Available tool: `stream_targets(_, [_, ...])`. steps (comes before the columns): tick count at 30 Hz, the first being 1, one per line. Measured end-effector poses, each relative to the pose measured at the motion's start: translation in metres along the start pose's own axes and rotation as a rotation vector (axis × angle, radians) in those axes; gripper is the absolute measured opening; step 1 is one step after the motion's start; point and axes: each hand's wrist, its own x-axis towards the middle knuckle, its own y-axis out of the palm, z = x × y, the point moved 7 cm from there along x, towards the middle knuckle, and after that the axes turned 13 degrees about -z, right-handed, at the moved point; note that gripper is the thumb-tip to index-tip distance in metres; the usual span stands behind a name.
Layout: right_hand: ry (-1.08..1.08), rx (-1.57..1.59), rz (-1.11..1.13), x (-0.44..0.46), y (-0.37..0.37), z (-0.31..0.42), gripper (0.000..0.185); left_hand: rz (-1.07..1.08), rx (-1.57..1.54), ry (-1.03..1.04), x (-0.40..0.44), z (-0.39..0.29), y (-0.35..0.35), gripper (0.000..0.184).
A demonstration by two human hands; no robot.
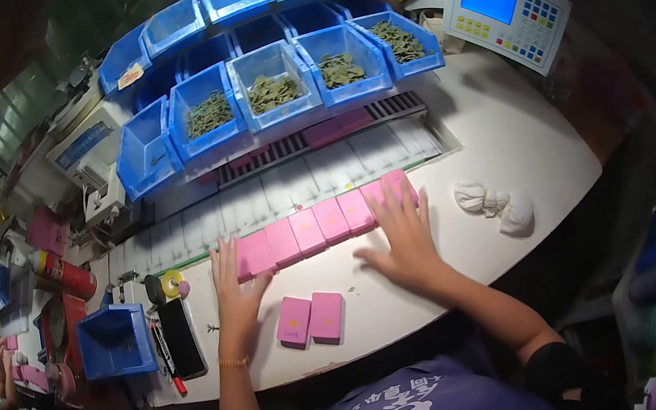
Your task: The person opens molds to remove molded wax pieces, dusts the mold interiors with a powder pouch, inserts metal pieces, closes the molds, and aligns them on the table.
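A row of several pink blocks (308, 230) lies along the front edge of the striped white conveyor surface. At the row's left end is my left hand (236, 292), its fingers stretched out and the thumb apart, against the end block. My right hand (408, 245) rests with spread fingers over the blocks at the right end, partly hiding them. Neither hand is closed around a block. Closer to me, two more pink blocks (327, 318) lie side by side on the white tabletop, small yellow marks on their faces.
Blue bins (276, 93) with dried green pieces are racked at the back. A keypad display (505, 9) stands at right, near a white cloth bundle (493, 206). On the left are a blue bin (115, 342), a phone (182, 338) and a red marker (168, 359). Another person's hand (6, 367) shows far left.
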Motion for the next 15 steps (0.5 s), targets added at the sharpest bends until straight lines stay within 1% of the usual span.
stream_targets(1, [-0.034, 0.205, 0.063, -0.016, 0.000, 0.012, 0.089, 0.040, -0.246, -0.094, -0.014, 0.000, -0.011, 0.085])
stream_targets(2, [-0.063, 0.407, 0.125, -0.034, -0.001, 0.023, 0.085, 0.039, -0.239, -0.080, -0.031, -0.007, -0.026, 0.077])
stream_targets(3, [-0.099, 0.554, 0.149, -0.049, -0.004, 0.037, 0.081, 0.070, -0.210, -0.062, -0.050, -0.012, -0.033, 0.072])
stream_targets(4, [-0.145, 0.598, 0.204, -0.055, -0.013, 0.055, 0.081, 0.101, -0.183, -0.039, -0.065, -0.016, -0.038, 0.068])
stream_targets(5, [-0.139, 0.594, 0.200, -0.055, -0.020, 0.068, 0.081, 0.107, -0.185, -0.033, -0.075, -0.024, -0.040, 0.068])
stream_targets(7, [-0.210, 0.625, 0.239, -0.054, -0.026, 0.095, 0.082, 0.141, -0.277, -0.074, -0.089, -0.043, -0.033, 0.059])
stream_targets(8, [-0.211, 0.621, 0.234, -0.052, -0.020, 0.098, 0.082, 0.140, -0.279, -0.069, -0.090, -0.048, -0.025, 0.059])
stream_targets(10, [-0.169, 0.665, 0.285, -0.051, 0.004, 0.095, 0.082, 0.052, -0.245, -0.121, -0.087, -0.046, -0.011, 0.049])
stream_targets(11, [-0.174, 0.660, 0.276, -0.045, 0.009, 0.090, 0.082, 0.046, -0.249, -0.112, -0.081, -0.050, -0.004, 0.049])
stream_targets(13, [-0.152, 0.683, 0.251, -0.024, 0.016, 0.074, 0.082, -0.037, -0.308, -0.129, -0.062, -0.055, 0.006, 0.042])
stream_targets(15, [-0.170, 0.694, 0.202, -0.013, 0.021, 0.060, 0.082, -0.036, -0.278, -0.079, -0.053, -0.060, 0.014, 0.041])
